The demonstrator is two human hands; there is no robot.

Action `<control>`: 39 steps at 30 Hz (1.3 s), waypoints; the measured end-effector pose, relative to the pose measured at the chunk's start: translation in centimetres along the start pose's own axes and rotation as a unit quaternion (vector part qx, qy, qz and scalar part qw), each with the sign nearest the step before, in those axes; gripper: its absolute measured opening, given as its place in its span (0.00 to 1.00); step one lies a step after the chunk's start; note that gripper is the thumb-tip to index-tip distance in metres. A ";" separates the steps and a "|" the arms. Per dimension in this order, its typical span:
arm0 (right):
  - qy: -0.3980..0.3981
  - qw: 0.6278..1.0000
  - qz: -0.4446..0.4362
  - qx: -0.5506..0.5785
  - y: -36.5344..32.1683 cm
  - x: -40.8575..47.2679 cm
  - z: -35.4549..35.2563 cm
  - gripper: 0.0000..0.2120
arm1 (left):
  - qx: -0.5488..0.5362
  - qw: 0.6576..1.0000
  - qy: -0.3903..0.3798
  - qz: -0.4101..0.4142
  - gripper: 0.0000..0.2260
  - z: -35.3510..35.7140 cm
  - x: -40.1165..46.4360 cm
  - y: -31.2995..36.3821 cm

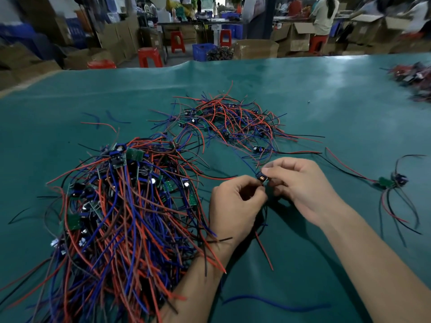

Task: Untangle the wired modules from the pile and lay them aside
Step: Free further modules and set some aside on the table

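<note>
A big tangled pile of red, blue and black wired modules lies left, a looser heap behind, one module apparently set aside right.

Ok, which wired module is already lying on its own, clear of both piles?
The single module at the far right of the green mat, right of the right hand. Its wires splay out loose, touching neither the big pile nor the farther pile.

Two bare forearms reaching in from the lower edge, no sleeves in sight, left hand and right hand both ungloved, no rings or watch visible, short trimmed fingernails, one thumbnail plainly showing on the right hand
</note>
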State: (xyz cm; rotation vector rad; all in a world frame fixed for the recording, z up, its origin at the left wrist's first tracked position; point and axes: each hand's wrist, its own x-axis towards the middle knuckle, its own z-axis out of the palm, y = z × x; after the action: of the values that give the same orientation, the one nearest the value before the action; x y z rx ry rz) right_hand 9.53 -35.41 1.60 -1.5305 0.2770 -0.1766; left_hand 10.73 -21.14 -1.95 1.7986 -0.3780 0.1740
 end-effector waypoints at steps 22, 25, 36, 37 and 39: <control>-0.085 0.990 0.025 0.112 -0.1 -0.1 -0.9 0.10 | 0.003 1.000 -0.018 0.019 0.03 -0.2 0.1 -0.1; -0.088 0.990 0.040 0.107 -0.1 -0.1 -0.8 0.08 | -0.007 1.000 -0.022 0.014 0.05 -0.2 0.2 -0.2; -0.139 0.990 0.004 0.022 0.3 -0.1 -2.3 0.06 | 0.013 1.000 -0.010 0.016 0.11 -0.1 0.2 -0.3; -0.131 0.991 -0.008 0.014 0.3 0.0 -2.3 0.04 | 0.015 1.000 -0.009 0.016 0.11 -0.2 0.2 -0.3; -0.101 0.994 -0.033 -0.005 0.3 0.0 -2.3 0.02 | 0.022 0.999 -0.016 0.018 0.12 -0.2 0.2 -0.3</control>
State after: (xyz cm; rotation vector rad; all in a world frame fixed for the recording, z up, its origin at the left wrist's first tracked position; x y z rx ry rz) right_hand 8.88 -37.62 1.31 -1.5561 0.0665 -0.0720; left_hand 11.02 -20.93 -2.17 1.8411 -0.4324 0.1799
